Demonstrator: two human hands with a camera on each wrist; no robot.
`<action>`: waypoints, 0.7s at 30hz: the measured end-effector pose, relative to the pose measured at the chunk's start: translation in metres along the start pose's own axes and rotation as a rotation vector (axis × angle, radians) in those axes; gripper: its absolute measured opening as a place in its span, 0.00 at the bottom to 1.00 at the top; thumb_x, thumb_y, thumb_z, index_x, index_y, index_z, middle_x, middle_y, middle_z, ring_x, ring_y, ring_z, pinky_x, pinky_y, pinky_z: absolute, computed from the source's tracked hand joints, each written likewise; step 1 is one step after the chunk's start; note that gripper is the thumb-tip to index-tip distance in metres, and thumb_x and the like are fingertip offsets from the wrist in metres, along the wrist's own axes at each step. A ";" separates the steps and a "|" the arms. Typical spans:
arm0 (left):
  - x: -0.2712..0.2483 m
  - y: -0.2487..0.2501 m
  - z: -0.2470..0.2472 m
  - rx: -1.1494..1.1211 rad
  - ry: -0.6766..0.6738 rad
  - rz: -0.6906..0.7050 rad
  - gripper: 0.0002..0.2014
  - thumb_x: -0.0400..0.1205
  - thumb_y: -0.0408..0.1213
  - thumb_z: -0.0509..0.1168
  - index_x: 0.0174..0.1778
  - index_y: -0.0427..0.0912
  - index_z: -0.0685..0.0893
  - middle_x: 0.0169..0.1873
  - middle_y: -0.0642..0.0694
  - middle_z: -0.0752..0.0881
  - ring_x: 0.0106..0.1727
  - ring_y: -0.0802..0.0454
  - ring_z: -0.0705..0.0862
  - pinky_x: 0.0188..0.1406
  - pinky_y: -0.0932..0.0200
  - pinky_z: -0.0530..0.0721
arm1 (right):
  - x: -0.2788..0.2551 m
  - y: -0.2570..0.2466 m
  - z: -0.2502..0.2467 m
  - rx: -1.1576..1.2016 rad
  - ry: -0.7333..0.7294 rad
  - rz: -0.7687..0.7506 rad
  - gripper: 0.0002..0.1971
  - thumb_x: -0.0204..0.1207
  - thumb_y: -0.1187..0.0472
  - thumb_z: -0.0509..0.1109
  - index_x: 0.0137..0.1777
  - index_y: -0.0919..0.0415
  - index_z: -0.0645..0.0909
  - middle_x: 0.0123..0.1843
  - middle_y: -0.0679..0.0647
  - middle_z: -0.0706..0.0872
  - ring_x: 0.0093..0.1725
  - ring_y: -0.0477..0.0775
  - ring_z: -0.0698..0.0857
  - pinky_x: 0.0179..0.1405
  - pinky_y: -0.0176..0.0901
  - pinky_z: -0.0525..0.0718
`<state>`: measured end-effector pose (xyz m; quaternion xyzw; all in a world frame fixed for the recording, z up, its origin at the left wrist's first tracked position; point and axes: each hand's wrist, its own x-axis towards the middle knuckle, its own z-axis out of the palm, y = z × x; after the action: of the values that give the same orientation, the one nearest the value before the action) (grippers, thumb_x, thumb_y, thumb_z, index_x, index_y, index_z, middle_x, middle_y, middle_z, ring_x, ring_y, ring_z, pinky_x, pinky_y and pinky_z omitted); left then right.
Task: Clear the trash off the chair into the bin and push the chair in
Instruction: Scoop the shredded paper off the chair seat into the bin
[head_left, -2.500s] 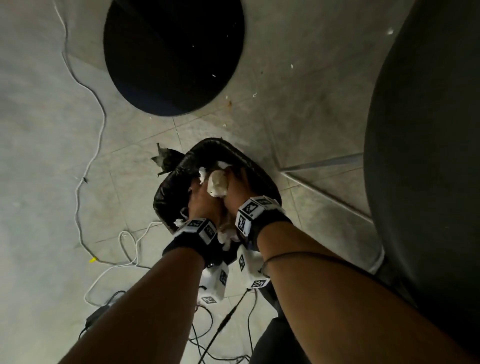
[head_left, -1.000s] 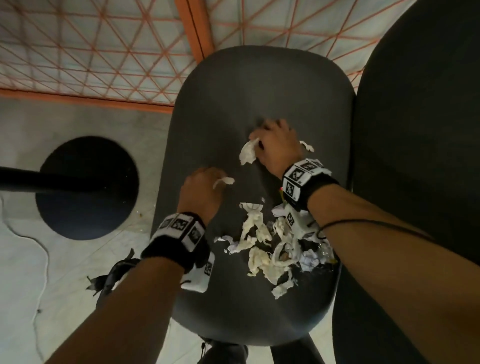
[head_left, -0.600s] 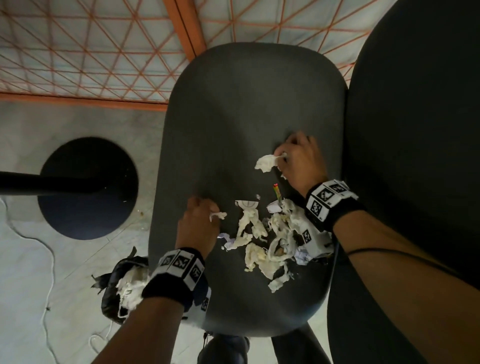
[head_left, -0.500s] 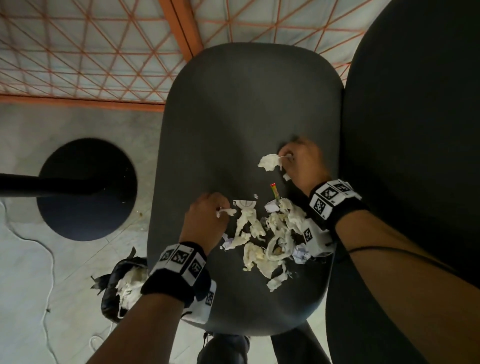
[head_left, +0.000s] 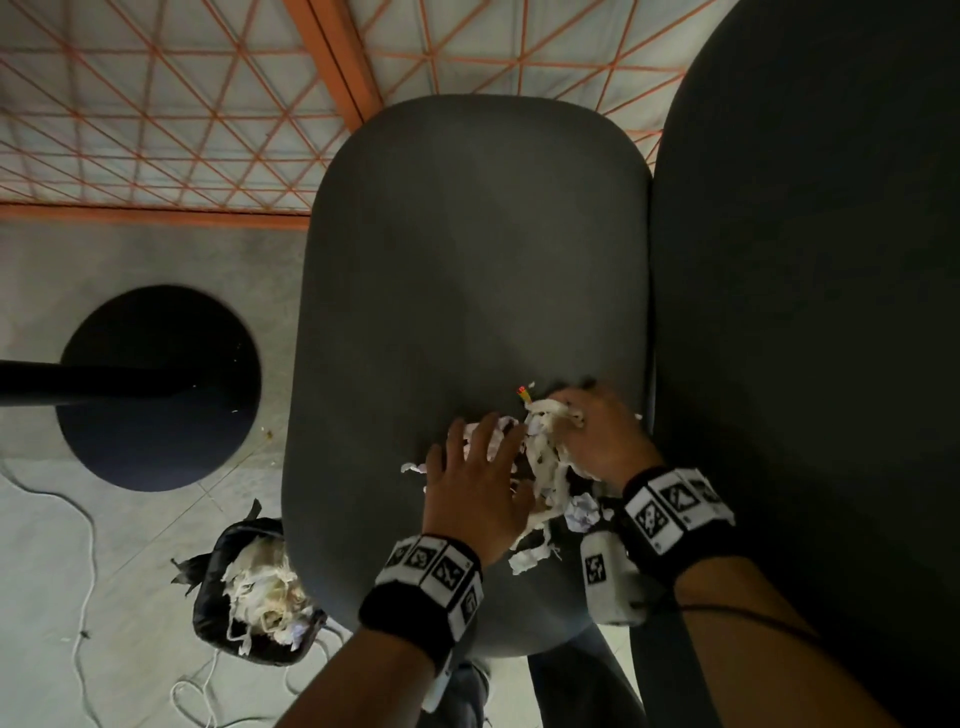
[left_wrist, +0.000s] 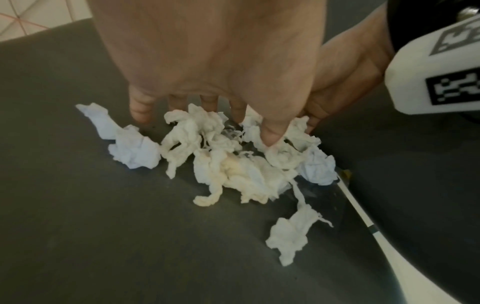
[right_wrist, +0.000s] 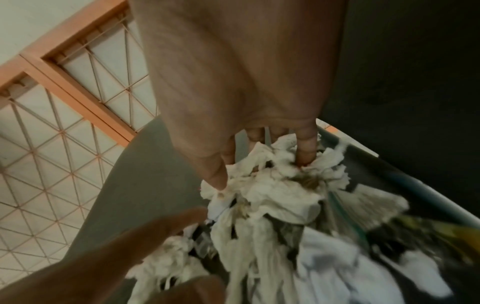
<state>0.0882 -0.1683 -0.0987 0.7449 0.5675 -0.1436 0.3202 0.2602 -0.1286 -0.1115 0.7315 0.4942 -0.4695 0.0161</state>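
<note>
1. From the head view we saw the dark grey chair (head_left: 467, 270) from above, its seat carrying a heap of crumpled white tissue trash (head_left: 545, 467) near the right rear edge, close to the chair back. Our left hand (head_left: 475, 493) lay flat over the left side of the heap, fingers spread apart and fairly straight. Our right hand (head_left: 602, 436) covered the heap's right side with fingers curled down into the paper. A small red-and-yellow tipped stick (head_left: 524, 394) poked out just beyond the heap. The bin (head_left: 249, 597), lined in black and already holding tissue, stood on the floor just beside the seat's left front corner.

2. From the left wrist view the left hand (left_wrist: 215, 61) hung over the trash (left_wrist: 233, 164) with its fingers (left_wrist: 140, 109) apart, tips touching the tissue on the seat (left_wrist: 78, 226), clamping nothing. A loose scrap (left_wrist: 291, 236) lay apart, nearer the camera.

3. From the right wrist view the right hand (right_wrist: 241, 82) had its fingers (right_wrist: 306, 148) dug into the trash (right_wrist: 272, 195) and its thumb pressed on the near side, gathering a bunch. The lower part was blurred, so we could only say that a yellow object possibly lay under the paper.
</note>
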 end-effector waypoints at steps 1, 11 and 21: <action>-0.004 -0.001 0.002 0.002 -0.020 -0.008 0.36 0.80 0.64 0.53 0.83 0.64 0.49 0.86 0.52 0.54 0.86 0.35 0.50 0.79 0.30 0.57 | -0.008 0.000 0.004 -0.020 -0.007 0.008 0.17 0.76 0.52 0.67 0.65 0.44 0.79 0.68 0.58 0.78 0.69 0.62 0.77 0.71 0.62 0.76; -0.026 -0.017 0.009 0.028 -0.142 -0.221 0.63 0.63 0.74 0.70 0.80 0.65 0.28 0.86 0.48 0.35 0.84 0.24 0.40 0.78 0.25 0.59 | -0.057 0.005 0.024 -0.213 -0.153 -0.010 0.54 0.60 0.46 0.82 0.81 0.36 0.51 0.82 0.51 0.54 0.84 0.60 0.49 0.81 0.66 0.58; 0.000 0.009 0.014 -0.045 -0.047 -0.141 0.66 0.64 0.41 0.82 0.83 0.58 0.35 0.76 0.43 0.58 0.67 0.38 0.69 0.53 0.49 0.86 | -0.066 0.006 0.053 -0.321 0.008 0.003 0.44 0.71 0.60 0.75 0.80 0.40 0.52 0.82 0.55 0.55 0.81 0.62 0.57 0.80 0.62 0.62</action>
<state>0.0984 -0.1783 -0.1068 0.6922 0.6139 -0.1704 0.3391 0.2246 -0.2038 -0.0972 0.7221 0.5620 -0.3814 0.1315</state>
